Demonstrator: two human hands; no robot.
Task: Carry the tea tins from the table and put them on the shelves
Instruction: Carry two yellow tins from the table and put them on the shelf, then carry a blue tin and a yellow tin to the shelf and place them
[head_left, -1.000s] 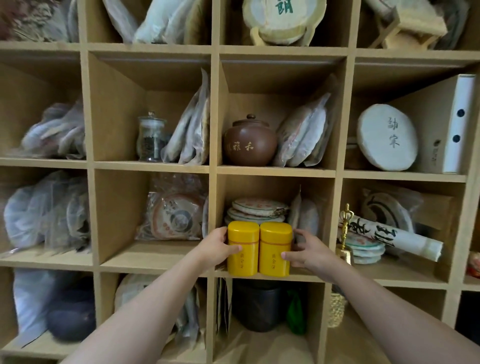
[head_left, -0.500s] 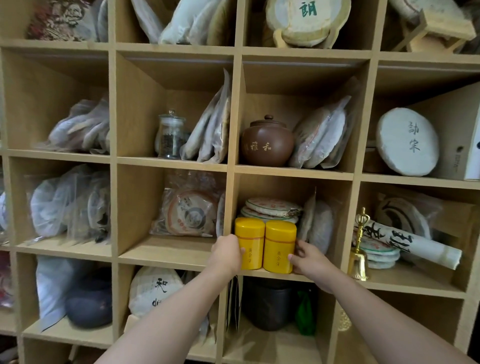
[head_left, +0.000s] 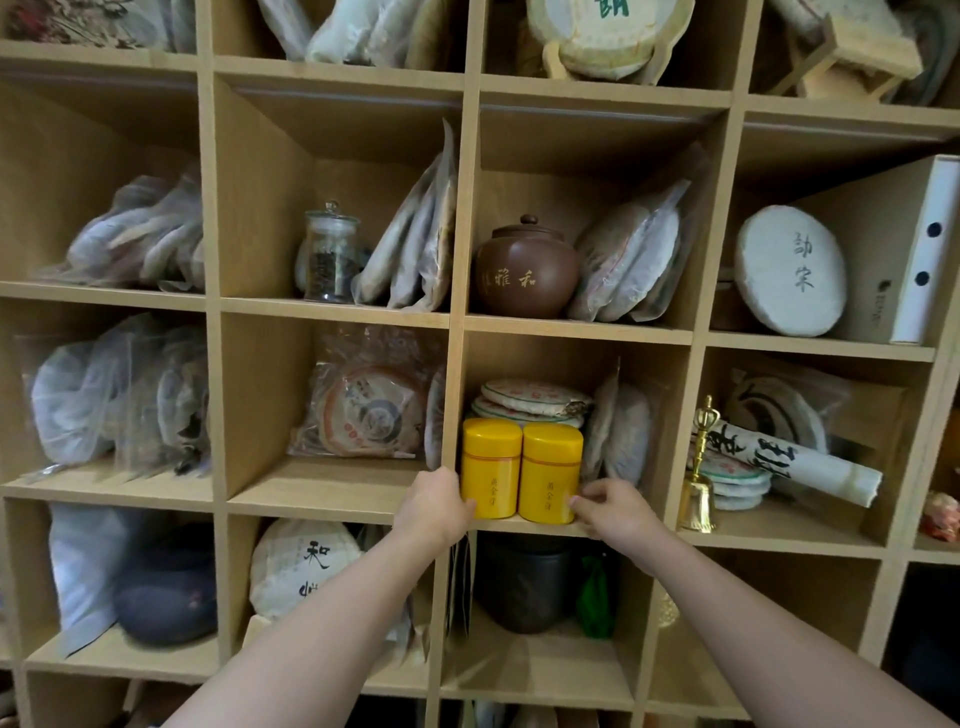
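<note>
Two yellow tea tins stand upright side by side on the front of a shelf cubby (head_left: 613, 527), in front of stacked tea cakes. My left hand (head_left: 434, 506) grips the left tea tin (head_left: 491, 467) low on its left side, thumb on its front. Fingers of my right hand (head_left: 610, 512) curl against the lower right side of the right tea tin (head_left: 550, 470). Both tins touch each other and rest on the shelf board.
A vertical divider (head_left: 457, 364) runs just left of the tins. Bagged tea cakes (head_left: 621, 431) lean right of them. A brass bell (head_left: 698, 488) and a paper roll (head_left: 795, 462) sit in the cubby to the right. A brown jar (head_left: 527, 270) stands above.
Both hands have pushed the two tins a little further into the cubby and lowered on them; the tins now stand on the shelf board. My view has shifted slightly.
</note>
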